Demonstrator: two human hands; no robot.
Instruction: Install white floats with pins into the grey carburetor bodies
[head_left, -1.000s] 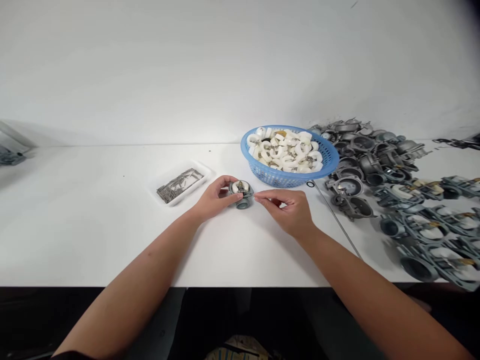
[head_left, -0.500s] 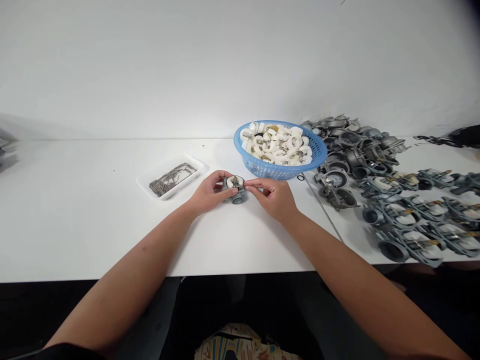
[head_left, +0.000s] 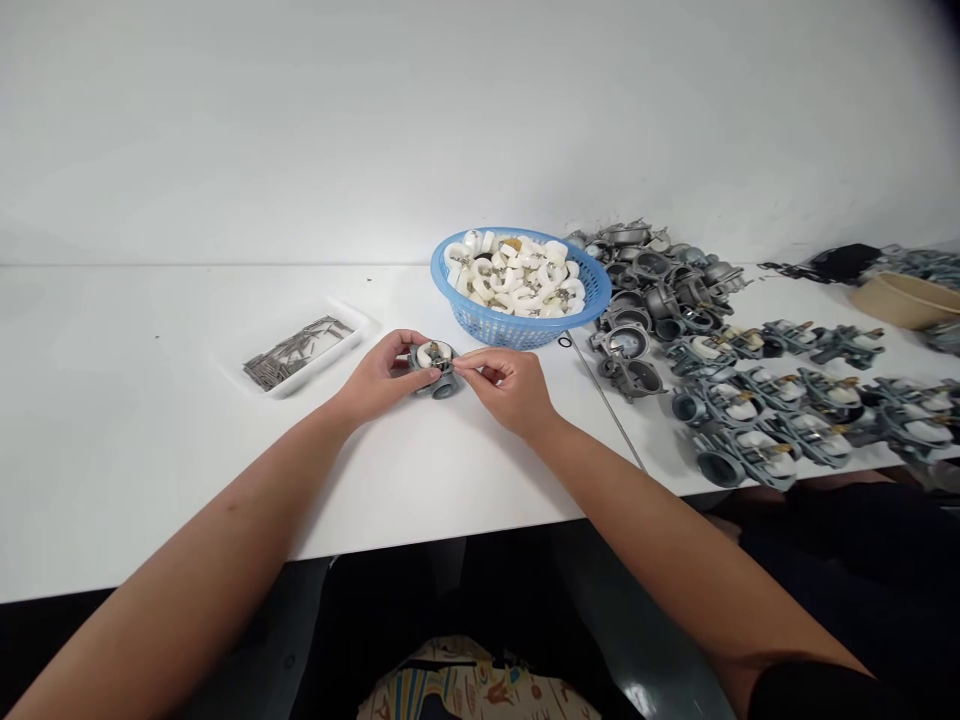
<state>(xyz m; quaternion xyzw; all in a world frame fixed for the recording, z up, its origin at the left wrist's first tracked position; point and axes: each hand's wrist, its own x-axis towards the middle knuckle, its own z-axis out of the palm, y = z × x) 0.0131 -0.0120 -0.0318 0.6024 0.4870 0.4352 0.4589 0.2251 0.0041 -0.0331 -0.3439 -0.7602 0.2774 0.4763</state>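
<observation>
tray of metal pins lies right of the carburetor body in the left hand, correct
No. In the head view the tray of metal pins lies left of the carburetor body, not right. The left hand does hold that body, with the right hand pinching at its edge.

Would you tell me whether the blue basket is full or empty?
Nearly full: the blue basket holds a heap of white plastic pieces reaching about its rim.

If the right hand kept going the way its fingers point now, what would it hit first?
Most likely the small grey carburetor body held in the left hand. The right hand points left at it with pinched fingertips that look nearly touching it, though depth is unclear.
</observation>
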